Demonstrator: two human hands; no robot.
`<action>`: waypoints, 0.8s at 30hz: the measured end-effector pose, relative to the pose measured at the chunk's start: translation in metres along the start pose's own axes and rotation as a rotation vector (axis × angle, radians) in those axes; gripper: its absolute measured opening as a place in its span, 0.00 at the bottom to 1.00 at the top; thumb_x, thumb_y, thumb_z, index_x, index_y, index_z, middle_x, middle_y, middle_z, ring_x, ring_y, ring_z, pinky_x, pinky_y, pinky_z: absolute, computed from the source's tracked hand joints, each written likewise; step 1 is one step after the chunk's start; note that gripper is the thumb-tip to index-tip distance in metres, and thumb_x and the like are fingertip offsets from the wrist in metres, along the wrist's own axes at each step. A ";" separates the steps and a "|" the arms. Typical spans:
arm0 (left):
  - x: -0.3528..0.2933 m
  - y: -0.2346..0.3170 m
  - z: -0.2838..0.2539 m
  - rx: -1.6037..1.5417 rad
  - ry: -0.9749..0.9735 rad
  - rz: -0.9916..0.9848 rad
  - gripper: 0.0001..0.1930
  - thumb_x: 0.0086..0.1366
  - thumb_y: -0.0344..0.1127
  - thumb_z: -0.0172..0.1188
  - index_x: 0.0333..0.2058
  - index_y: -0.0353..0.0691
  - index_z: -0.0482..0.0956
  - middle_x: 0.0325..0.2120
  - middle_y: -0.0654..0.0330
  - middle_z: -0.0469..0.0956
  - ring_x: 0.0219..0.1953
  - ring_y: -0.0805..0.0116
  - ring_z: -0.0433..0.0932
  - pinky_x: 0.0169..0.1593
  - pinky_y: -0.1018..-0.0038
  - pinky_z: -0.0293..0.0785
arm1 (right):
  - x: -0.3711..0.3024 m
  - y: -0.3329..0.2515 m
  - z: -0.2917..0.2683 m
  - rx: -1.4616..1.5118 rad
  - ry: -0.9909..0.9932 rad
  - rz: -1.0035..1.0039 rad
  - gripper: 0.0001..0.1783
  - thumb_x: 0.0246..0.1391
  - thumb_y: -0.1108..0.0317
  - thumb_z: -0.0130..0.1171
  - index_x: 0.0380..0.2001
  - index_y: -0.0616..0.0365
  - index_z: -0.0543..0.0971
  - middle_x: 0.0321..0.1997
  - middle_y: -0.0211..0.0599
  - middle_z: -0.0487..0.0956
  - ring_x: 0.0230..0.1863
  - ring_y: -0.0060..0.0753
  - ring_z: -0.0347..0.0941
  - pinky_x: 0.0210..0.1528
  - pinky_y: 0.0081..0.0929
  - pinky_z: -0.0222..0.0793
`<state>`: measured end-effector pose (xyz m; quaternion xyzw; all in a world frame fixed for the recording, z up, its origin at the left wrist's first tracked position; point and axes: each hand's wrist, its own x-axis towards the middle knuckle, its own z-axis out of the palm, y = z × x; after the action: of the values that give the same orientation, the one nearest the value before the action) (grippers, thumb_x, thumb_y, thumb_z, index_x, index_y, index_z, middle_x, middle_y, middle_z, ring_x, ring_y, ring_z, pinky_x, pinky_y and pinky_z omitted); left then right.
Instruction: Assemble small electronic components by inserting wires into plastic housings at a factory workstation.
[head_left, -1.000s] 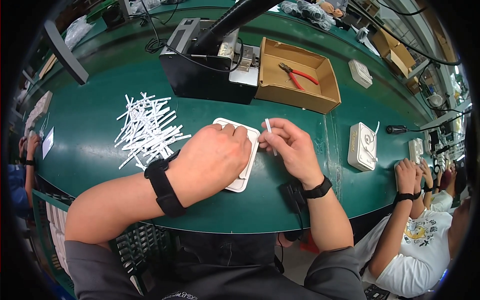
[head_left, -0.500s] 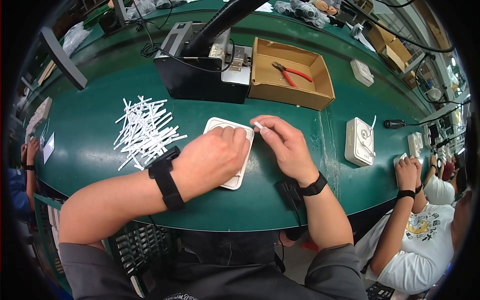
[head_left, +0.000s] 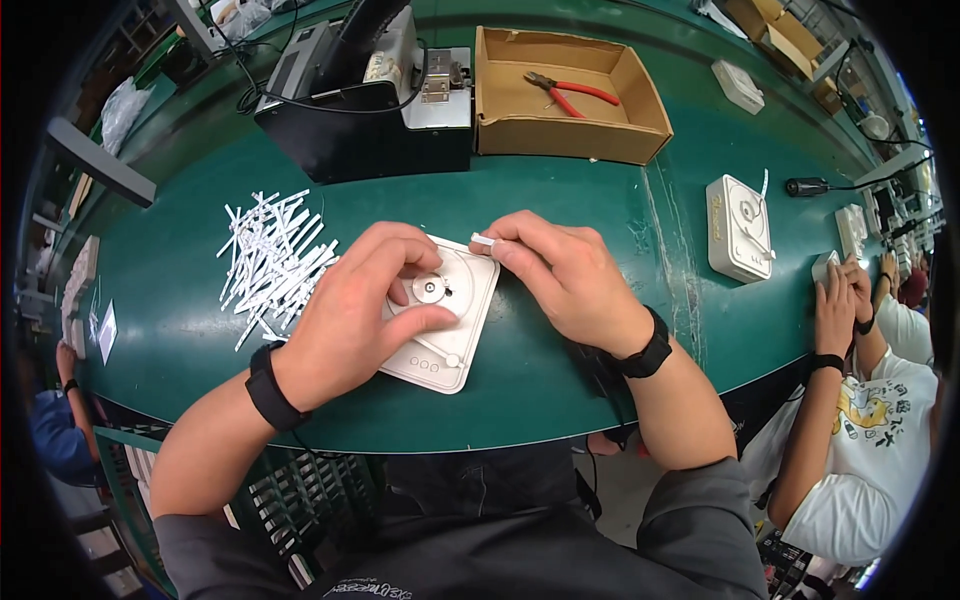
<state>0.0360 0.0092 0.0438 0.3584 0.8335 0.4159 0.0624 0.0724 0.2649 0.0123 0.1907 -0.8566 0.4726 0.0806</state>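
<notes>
A white box shaped like a small record player (head_left: 474,300) lies on the green table before me, with a round disc and a small arm on top. My left hand (head_left: 350,305) is over its left side, thumb and fingers curved apart around the disc; whether the fingertips press on it I cannot tell. Between thumb and forefinger of my right hand (head_left: 575,280), just beyond the box's upper right corner, is a short white strip (head_left: 484,240). A loose pile of white strips (head_left: 268,255) lies left of my left hand.
Behind stand a black machine (head_left: 390,145) with a metal plate and a cardboard tray (head_left: 570,142) holding red-handled cutters (head_left: 572,93). A second white record-player-shaped box (head_left: 738,235) is at right, near a co-worker's hands (head_left: 838,300). Another person's arm shows at far left.
My left hand has opened and shifted left, uncovering the disc on the box. The right hand still pinches the strip. The view has shifted a little.
</notes>
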 end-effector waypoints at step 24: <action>-0.006 -0.015 0.027 0.191 0.170 0.178 0.09 0.60 0.24 0.73 0.40 0.40 0.90 0.44 0.61 0.82 0.52 0.56 0.78 0.52 0.65 0.78 | -0.002 -0.008 0.003 0.028 0.014 0.009 0.07 0.63 0.75 0.67 0.43 0.63 0.85 0.38 0.38 0.83 0.38 0.35 0.80 0.42 0.29 0.76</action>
<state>0.0435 0.0171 0.0143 0.3986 0.8364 0.3675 -0.0800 0.0778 0.2590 0.0163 0.1849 -0.8502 0.4860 0.0818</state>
